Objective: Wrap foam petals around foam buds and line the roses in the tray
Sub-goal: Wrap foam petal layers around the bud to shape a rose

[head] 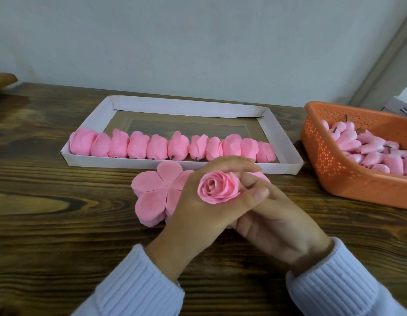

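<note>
Wooden bench (61, 224). White card tray (111, 162) at centre far, orange basket (334, 169) of bare buds (371, 156) at right. A row of finished roses (156, 147) runs along the tray's near wall, almost to its right end. A stack of flat petal sheets (156, 190) lies just near of the tray, partly under my hands.

Both hands are on the current rose (217, 187), held above the stack:
- Left hand (193, 213): fingers and thumb curled round it.
- Right hand (280, 226): tucked in from the right, fingers against its side. The grip at the base is hidden.

Step looks like the final shaping, petals already wrapped.

To do it well, I think:
- Keep light, even pressure, since foam likely creases.
- Pinch low at the base so the layers don't unwind.
- Leave the outer edges flared.
- Lay it on its side like the others, snug at the right end or starting a row behind.
</note>
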Tool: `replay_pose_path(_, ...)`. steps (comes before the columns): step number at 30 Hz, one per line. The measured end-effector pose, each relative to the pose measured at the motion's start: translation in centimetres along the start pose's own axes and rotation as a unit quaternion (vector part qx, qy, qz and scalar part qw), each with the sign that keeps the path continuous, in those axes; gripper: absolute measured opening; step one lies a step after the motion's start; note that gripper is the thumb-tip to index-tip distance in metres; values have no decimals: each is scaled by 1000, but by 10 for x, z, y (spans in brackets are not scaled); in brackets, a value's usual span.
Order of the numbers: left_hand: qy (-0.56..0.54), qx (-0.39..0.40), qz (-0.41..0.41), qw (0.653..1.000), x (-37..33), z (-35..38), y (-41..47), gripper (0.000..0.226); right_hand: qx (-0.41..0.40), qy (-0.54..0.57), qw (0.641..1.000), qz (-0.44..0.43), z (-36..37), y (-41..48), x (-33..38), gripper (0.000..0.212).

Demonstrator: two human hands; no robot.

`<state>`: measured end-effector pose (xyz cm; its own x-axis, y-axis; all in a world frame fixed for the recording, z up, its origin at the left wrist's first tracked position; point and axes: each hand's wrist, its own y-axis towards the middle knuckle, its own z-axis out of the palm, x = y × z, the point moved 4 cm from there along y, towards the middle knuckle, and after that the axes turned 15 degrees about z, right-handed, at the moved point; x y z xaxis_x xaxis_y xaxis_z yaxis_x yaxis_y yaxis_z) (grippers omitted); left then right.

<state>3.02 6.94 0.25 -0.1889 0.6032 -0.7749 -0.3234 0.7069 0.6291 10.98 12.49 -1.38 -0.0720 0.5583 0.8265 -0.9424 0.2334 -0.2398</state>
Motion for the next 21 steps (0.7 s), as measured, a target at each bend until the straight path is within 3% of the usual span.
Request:
replay_pose_path(6,-21,-25,4,999,-1,-1,0,17,37,31,998,30,-1,0,0,51)
replay_pose_path(9,-26,-24,-10,999,2,0,-1,15,-3,-8,998,66,-2,1,-4,39)
replay_pose_path(12,-11,-17,6,1000,0,-1,-1,18,-7,9,999,35,-1,-1,-4,34)
replay_pose_path(16,2,-24,21,999,-3,-1,0,22,15,15,1000,-10,1,-2,0,46)
replay_pose_path(19,-8,-33,15,999,-2,-2,-1,12,56,43,998,-1,1,-1,1,46)
replay_pose_path(21,-15,-24,7,1000,-1,-2,-2,18,59,32,997,29,2,-1,0,49)
